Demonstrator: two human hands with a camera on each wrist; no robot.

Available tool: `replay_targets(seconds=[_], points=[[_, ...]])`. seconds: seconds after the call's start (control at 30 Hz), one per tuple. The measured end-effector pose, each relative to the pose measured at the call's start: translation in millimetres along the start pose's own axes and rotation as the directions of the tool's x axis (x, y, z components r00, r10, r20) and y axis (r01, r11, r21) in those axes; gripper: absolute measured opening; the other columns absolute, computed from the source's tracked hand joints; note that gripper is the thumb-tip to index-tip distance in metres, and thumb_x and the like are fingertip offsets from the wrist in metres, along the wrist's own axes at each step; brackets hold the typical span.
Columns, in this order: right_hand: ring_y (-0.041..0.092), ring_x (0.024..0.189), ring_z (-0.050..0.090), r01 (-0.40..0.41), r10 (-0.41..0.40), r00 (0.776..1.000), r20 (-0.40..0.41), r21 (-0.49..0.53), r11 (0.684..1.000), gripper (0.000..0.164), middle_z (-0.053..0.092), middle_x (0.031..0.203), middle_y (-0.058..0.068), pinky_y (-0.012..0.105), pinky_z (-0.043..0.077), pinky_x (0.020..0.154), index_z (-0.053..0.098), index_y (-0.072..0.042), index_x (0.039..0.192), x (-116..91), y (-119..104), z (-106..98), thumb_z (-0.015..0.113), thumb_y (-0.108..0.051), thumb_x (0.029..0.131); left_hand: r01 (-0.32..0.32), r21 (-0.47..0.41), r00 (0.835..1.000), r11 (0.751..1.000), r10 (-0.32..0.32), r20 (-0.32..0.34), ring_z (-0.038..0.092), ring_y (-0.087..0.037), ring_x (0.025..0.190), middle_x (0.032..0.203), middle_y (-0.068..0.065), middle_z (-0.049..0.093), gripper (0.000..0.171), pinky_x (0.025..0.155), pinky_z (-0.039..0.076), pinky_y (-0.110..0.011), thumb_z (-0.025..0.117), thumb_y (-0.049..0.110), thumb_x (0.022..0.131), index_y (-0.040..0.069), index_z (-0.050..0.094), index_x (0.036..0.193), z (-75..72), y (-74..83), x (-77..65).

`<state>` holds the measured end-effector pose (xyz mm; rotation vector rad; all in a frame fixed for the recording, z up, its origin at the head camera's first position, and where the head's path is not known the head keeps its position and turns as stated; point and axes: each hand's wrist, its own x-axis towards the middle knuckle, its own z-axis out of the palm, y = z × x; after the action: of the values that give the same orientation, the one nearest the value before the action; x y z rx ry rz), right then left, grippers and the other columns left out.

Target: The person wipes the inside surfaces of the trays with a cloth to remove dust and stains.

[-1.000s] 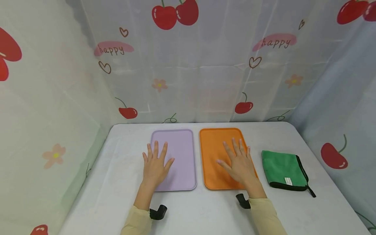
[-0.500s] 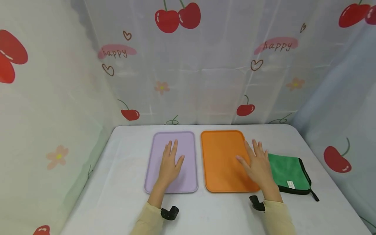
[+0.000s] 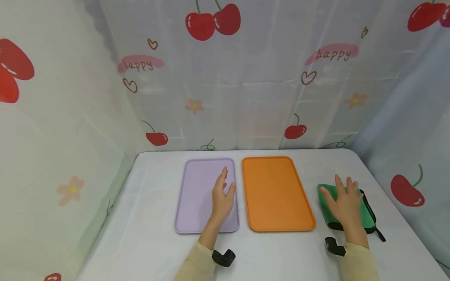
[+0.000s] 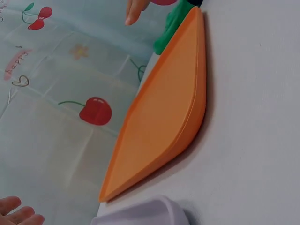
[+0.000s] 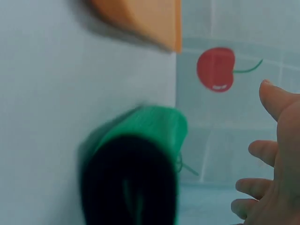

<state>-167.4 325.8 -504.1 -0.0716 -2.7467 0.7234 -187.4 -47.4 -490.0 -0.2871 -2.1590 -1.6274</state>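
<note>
A folded green cloth (image 3: pixel 327 210) with black edging lies at the right of the table, and my right hand (image 3: pixel 348 207) is over it, fingers spread. In the right wrist view the cloth (image 5: pixel 154 122) is apart from the hand (image 5: pixel 276 164), which holds nothing. My left hand (image 3: pixel 222 201) is above the right part of the purple tray (image 3: pixel 197 195), turned edge-on with its fingers extended and nothing in it. Between the two hands lies the orange tray (image 3: pixel 275 195), flat and bare. Only a few left fingertips (image 4: pixel 21 215) appear in the left wrist view.
The trays and cloth share a white table (image 3: pixel 151 218). A pale curtain (image 3: pixel 260 97) printed with cherries encloses its back and sides. Each wrist wears a black strap mount (image 3: pixel 224 258).
Both hands have moved right: the right from the orange tray to over the green cloth, the left across the purple tray while turning edge-on. Trays and cloth stay in place.
</note>
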Motion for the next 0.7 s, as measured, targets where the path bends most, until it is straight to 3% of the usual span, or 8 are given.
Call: replay_targets(seconds=[0.23,0.43,0.7], points=[[0.068,0.135,-0.011,-0.157,0.166,0.978,0.126,-0.082,0.984,0.088,0.000,0.152,0.044,0.090,-0.006,0.090,0.016,-0.006,0.155,1.8,30.0,0.6,0.043,-0.064,0.095,0.069,-0.158,0.996,0.985,-0.077,-0.047,0.050,-0.042,0.127,0.142,-0.022,0.050,0.052,0.101,0.046,-0.058,0.055,-0.005,0.093,-0.005,0.041,0.143,21.0,-3.9,-3.6],[0.074,0.128,-0.014,-0.210,0.231,0.944,0.234,-0.111,0.971,0.094,-0.010,0.150,0.045,0.093,-0.007,0.080,0.006,-0.009,0.156,0.6,43.8,5.5,0.039,-0.070,0.092,0.127,-0.170,0.991,0.977,-0.133,-0.020,0.050,-0.040,0.127,0.142,-0.020,0.051,0.050,0.102,0.046,-0.054,0.054,-0.001,0.094,-0.002,0.043,0.143,34.6,-4.5,-8.0],[0.074,0.130,-0.011,-0.232,0.254,0.941,0.223,-0.121,0.965,0.096,-0.022,0.149,0.043,0.090,0.001,0.088,0.002,-0.014,0.157,0.8,47.3,18.4,0.041,-0.071,0.091,0.149,-0.184,0.987,0.972,-0.157,-0.026,0.050,-0.040,0.127,0.141,-0.025,0.050,0.048,0.103,0.046,-0.053,0.051,-0.003,0.094,-0.005,0.043,0.141,56.6,-6.7,-8.4]])
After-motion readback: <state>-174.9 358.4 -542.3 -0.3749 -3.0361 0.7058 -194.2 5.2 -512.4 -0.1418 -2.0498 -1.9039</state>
